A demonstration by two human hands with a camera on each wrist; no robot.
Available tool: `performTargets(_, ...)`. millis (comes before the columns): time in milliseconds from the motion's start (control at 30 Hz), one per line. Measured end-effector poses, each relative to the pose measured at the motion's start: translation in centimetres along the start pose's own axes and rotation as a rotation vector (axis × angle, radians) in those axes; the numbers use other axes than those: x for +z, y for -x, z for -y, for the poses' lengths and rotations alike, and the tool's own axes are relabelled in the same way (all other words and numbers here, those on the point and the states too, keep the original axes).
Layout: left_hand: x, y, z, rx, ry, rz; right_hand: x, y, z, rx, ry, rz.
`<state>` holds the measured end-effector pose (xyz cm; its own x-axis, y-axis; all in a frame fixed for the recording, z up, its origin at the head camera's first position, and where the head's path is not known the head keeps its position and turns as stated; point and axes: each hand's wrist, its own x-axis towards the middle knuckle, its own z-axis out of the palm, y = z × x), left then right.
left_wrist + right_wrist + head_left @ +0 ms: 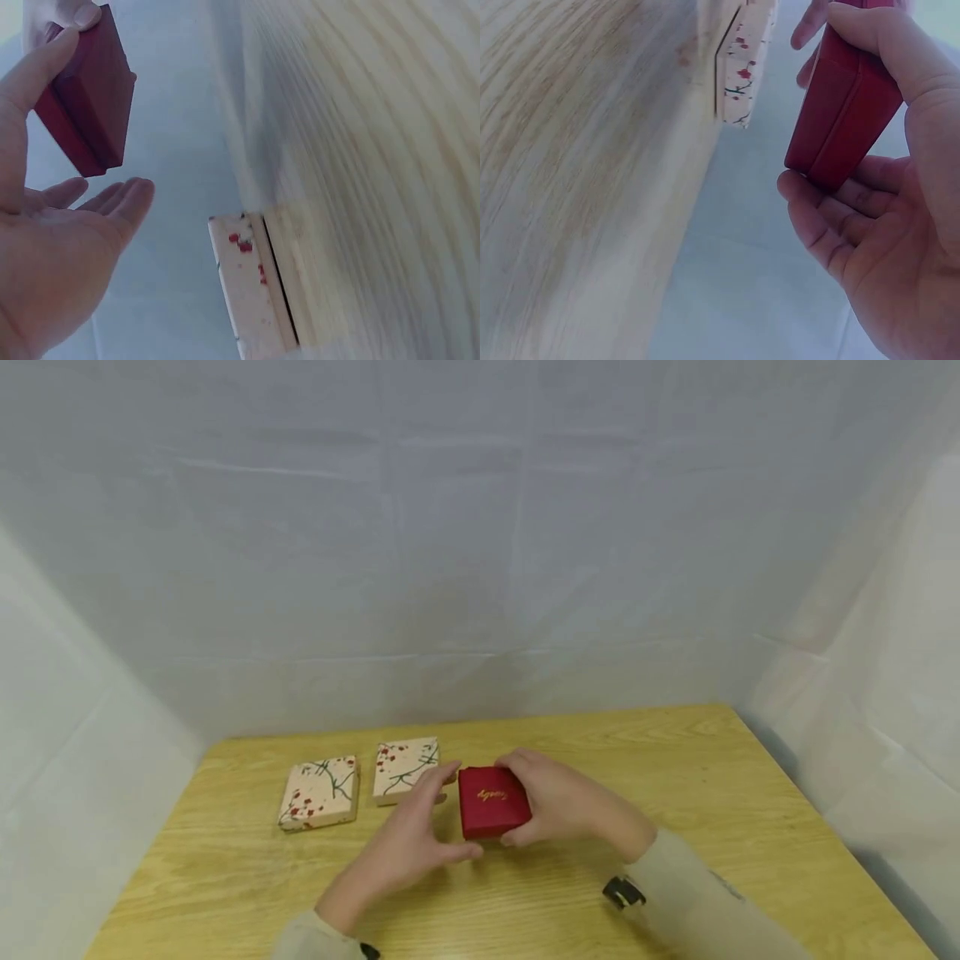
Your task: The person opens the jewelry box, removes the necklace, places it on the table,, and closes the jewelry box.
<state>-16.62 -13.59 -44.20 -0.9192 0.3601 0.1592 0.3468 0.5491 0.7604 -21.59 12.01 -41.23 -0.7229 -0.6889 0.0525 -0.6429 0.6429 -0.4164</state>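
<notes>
Red box [492,801] sits gripped in the right hand [558,799] just above the worktop [675,793]; left hand [420,843], fingers spread, touches its side, floral boxes [405,767] nearby.

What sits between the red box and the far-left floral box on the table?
The second floral box lies between the red box and the far-left floral box, as the head view shows.

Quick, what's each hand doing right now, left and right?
Left hand: open, fingers straight beside the small red square box, thumb on its corner.
Right hand: gripping that box.
</notes>
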Motion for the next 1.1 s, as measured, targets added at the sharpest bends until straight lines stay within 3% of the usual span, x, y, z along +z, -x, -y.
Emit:
performTargets(167, 0.3, -0.4, -0.3, 0.009, 0.132, 0.026, -0.2, 0.4, 0.1, -0.017, 0.015, -0.017)
performTargets(333, 0.7, -0.4, -0.4, 0.002, 0.202, 0.041, -0.2, 0.9, 0.2, -0.033, 0.024, -0.036)
performTargets(700, 1.3, -0.3, -0.4, 0.020, 0.260, 0.054, -0.2, 2.0, 0.5, -0.050, -0.024, -0.043)
performTargets(1100, 1.8, -0.2, 0.0, 0.021, 0.230, 0.071, 0.1, 2.5, 0.4, -0.044, -0.053, -0.038)
